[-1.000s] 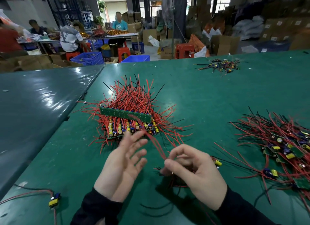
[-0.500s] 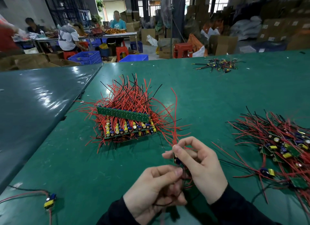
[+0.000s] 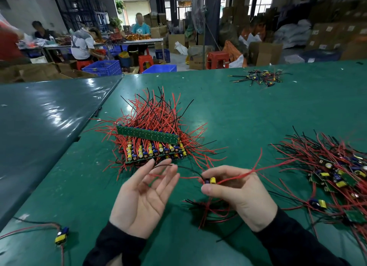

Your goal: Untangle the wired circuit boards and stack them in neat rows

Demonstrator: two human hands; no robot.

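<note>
**A:** What are the hands doing?

**B:** The right hand (image 3: 236, 194) pinches a small circuit board (image 3: 210, 180) between thumb and fingers, just above the green table (image 3: 248, 115). Its yellow and blue parts face the camera. Red wires (image 3: 256, 167) run from it up to the right, and more red and black wires hang in a loose bunch (image 3: 210, 208) below the hand.

**A:** And the left?

**B:** The left hand (image 3: 145, 198) is released, palm up, fingers straight and spread. A black wire (image 3: 178, 167) and a red one from the board cross its fingertips.

**A:** Where are the other boards?

**B:** A neat stack (image 3: 153, 148) sits just beyond the left hand, boards lined up side by side with red wires fanning out behind. A tangled heap (image 3: 333, 172) lies to the right, near the right hand. 1 loose board (image 3: 61, 235) rests near the table's left edge. A small pile (image 3: 260, 78) lies far back on the table.
</note>
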